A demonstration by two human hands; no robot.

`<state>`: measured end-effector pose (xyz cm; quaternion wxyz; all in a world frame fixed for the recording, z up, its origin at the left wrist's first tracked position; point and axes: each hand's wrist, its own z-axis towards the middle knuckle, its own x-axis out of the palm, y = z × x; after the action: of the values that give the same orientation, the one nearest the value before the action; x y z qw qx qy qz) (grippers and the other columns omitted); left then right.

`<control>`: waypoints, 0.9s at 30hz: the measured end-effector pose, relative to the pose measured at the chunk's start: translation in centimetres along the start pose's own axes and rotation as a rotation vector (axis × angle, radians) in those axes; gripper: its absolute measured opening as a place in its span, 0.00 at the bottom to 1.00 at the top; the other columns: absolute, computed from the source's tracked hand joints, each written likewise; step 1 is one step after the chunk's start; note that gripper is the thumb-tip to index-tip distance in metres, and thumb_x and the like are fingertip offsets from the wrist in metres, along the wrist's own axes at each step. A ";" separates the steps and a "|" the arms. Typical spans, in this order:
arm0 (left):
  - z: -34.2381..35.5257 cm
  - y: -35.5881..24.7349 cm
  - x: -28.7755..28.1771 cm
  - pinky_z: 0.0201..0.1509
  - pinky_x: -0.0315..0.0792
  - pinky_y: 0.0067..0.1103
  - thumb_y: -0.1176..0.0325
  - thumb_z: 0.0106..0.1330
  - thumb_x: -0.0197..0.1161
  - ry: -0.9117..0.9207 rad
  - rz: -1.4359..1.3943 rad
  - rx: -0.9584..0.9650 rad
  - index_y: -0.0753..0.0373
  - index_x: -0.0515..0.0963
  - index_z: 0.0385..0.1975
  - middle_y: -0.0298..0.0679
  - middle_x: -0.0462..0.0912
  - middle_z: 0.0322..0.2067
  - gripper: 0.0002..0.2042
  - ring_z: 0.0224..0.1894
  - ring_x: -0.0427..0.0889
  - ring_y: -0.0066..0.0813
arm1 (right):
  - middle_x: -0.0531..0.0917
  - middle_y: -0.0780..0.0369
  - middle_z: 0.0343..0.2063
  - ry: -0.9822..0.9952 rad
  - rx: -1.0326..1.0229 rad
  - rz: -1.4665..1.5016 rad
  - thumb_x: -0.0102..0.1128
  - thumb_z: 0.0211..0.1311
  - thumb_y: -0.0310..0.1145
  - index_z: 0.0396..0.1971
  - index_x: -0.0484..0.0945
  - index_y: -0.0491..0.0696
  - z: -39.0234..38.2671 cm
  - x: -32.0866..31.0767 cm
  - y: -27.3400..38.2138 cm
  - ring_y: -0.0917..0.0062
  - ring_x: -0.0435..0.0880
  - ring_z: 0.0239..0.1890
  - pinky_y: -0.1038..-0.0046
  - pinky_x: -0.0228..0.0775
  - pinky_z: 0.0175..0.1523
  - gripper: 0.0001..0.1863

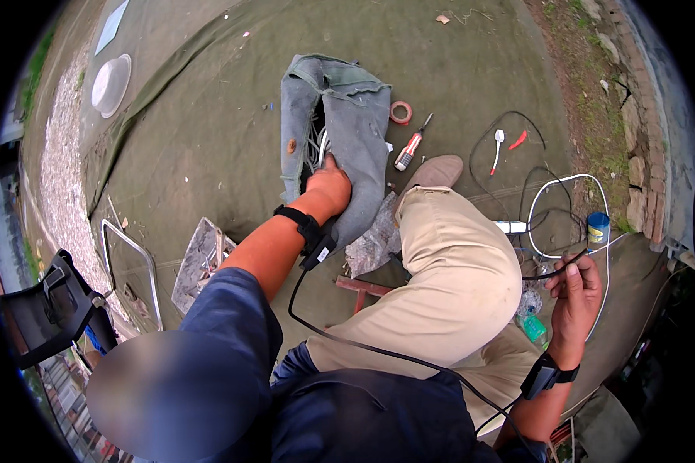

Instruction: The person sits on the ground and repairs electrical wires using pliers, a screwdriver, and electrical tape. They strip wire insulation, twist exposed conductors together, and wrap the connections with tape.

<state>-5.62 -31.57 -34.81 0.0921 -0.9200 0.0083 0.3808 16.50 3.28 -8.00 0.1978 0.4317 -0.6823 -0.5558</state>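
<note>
item: left hand (329, 190), laid at the long slit of a limp grey-blue fabric bag (365, 116); whether its fingers are closed on anything cannot be told. bag stands on olive-green ground cloth (455, 69), ahead of the wearer, with loops of pale, thin cable (313, 148) showing inside the slit.

item: right hand (576, 289), thumb and fingers pinched together on a thin black cable (541, 275), right of the bent knee.

nearby: round red tape roll (401, 113), just beside bag; red-and-clear-handled screwdriver (410, 151); small blue cylindrical tin (598, 228), beyond right hand.
</note>
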 end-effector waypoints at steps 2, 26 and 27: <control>1.0 0.7 1.6 0.59 0.72 0.38 0.68 0.68 0.47 -0.054 0.031 -0.004 0.79 0.65 0.57 0.60 0.70 0.57 0.22 0.53 0.78 0.56 | 0.82 0.61 0.34 -0.002 0.000 0.000 0.58 0.70 0.34 0.42 0.76 0.43 -0.1 0.0 0.1 0.83 0.80 0.25 0.85 0.63 0.28 0.09; -2.5 3.3 -5.6 0.41 0.79 0.37 0.70 0.62 0.53 -0.367 0.304 0.309 0.62 0.80 0.32 0.46 0.81 0.37 0.08 0.39 0.84 0.45 | 0.82 0.61 0.34 0.011 -0.003 -0.003 0.57 0.70 0.33 0.42 0.76 0.43 -0.3 0.6 -0.1 0.83 0.80 0.25 0.84 0.64 0.28 0.09; -2.6 3.4 -4.7 0.40 0.79 0.37 0.70 0.62 0.53 -0.336 0.304 0.302 0.62 0.80 0.32 0.46 0.81 0.36 0.08 0.38 0.84 0.46 | 0.82 0.61 0.34 0.008 -0.002 -0.001 0.57 0.70 0.33 0.42 0.76 0.43 -0.2 0.7 0.0 0.83 0.80 0.25 0.84 0.64 0.28 0.09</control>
<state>-7.40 -35.63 -30.23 0.1702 -0.8079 0.1880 0.5319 16.30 2.59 -8.08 0.2007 0.4340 -0.6809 -0.5548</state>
